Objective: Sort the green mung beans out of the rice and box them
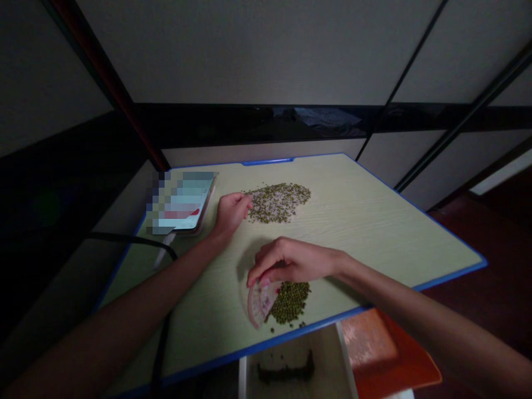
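Observation:
My right hand (286, 260) pinches a pink see-through protractor (258, 303), its curved edge turned to the left and its face beside a pile of green mung beans (293, 302) close to the near edge of the table (353, 244). Farther back lies a thin, spread-out patch of mixed green and pale bits (277, 202), which look like beans and husks. At the left border of that patch rests my left hand (233, 213), its fingers curled closed. Whatever those fingers hold, if anything, is hidden.
A tablet or phone (203, 205), partly blurred out, stands at the table's left side. A black cable (160, 343) runs over the left part. Below the near edge are a pale open drawer or bin (343, 360) and an orange seat (394, 349). Cabinet panels (266, 55) rise behind.

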The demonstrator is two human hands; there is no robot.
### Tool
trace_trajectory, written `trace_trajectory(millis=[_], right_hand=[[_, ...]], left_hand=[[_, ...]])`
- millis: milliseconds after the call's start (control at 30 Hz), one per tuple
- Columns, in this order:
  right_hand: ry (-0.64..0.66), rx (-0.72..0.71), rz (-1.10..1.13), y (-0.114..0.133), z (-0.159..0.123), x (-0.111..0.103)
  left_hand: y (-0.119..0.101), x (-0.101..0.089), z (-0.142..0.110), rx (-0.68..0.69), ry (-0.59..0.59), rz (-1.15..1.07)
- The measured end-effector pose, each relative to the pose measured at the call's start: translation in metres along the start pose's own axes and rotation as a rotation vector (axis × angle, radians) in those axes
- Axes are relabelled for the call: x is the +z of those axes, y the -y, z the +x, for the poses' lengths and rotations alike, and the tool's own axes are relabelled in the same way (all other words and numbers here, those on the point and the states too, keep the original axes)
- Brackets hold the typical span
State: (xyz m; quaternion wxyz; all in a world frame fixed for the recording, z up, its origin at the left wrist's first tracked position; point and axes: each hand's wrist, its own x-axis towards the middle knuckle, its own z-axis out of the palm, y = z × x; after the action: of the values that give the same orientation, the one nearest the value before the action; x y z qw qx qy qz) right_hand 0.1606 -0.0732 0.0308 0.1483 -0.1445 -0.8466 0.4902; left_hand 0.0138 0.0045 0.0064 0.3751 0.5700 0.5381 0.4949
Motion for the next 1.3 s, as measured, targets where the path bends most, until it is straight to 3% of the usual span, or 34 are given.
trace_trajectory(millis=[1067,1300], right_hand=[[0.077,-0.023,0.154,-0.0052,-0.0021,0.0062],[-0.033,0.016,0.113,0.0011,-0.0087,0.0]], left_hand=[[-0.0028,0.0002,-0.0017,-0.008,-0.009,0.023],[-0.0016,-0.0011,-0.0031,0.055,-0.021,0.064]])
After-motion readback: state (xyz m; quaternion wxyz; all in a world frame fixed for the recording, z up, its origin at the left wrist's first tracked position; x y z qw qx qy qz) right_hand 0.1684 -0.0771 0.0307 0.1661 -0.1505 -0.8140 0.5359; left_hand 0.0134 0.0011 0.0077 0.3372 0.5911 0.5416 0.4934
